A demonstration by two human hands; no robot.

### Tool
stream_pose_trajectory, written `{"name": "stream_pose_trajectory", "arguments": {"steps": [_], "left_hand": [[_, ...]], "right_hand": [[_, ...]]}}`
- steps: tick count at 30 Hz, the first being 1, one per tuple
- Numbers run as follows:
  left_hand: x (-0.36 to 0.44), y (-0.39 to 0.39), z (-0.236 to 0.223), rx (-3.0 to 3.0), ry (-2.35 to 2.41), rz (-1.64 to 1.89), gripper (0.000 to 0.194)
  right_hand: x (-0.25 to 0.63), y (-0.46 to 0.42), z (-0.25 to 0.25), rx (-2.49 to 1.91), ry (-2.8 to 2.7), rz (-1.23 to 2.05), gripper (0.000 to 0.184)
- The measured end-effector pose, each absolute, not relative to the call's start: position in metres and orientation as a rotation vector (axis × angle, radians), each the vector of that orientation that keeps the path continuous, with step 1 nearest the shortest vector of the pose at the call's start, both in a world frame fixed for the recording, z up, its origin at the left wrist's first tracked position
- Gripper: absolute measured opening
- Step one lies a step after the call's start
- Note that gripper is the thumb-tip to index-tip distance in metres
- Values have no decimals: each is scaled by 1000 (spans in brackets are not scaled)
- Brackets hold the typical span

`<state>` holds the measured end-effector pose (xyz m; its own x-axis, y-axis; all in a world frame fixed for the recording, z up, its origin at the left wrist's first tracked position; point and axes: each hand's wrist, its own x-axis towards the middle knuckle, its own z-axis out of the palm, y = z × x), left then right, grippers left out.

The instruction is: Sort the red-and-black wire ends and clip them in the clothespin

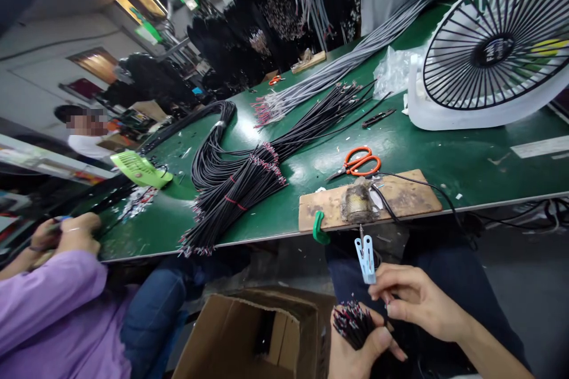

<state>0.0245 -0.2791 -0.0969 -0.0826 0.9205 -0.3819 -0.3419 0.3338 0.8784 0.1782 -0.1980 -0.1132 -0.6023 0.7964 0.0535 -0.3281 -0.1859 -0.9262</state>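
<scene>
Black wires (354, 324) in the left hand (362, 355)

The slim, red-tipped wires stand near, right of a cardboard box (211, 337), the hand curled round them. The right hand (422, 303) has narrowed fingertips beside a blue plastic clothespin (367, 263); their grip I cannot tell. Beyond lies a scuffed wooden board (411, 194).

The clothespin (367, 265) looks plastic, the tabletop (435, 157) smooth and glossy, the box (222, 334) matt cardboard.

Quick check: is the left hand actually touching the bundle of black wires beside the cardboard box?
Touching. The head view shows the left hand closed around the black wires, their ends sticking out above it.
</scene>
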Motion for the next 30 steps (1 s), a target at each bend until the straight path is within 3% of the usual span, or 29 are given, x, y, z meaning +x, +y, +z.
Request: {"name": "stream_pose_trajectory", "arguments": {"steps": [8,15,18,22,27,30], "left_hand": [[31,-277,-104,610,1126,1174,45],[21,-275,-111,660,1287,1160,43],[15,-271,-110,693,1206,1162,45],[13,-263,-105,758,1050,1282,29],[11,-254,-95,1010,1174,1319,18],[9,-254,-91,1088,1334,1329,16]], "right_hand": [[161,-204,-119,-629,-1119,1792,24],[166,-212,-111,-813,-1505,1130,18],[165,-208,-115,-653,-1416,1446,14],[155,-208,-126,-459,-1076,1914,44],[162,-203,-119,-511,-1079,2169,41],[168,-187,-108,-638,-1187,2068,38]]}}
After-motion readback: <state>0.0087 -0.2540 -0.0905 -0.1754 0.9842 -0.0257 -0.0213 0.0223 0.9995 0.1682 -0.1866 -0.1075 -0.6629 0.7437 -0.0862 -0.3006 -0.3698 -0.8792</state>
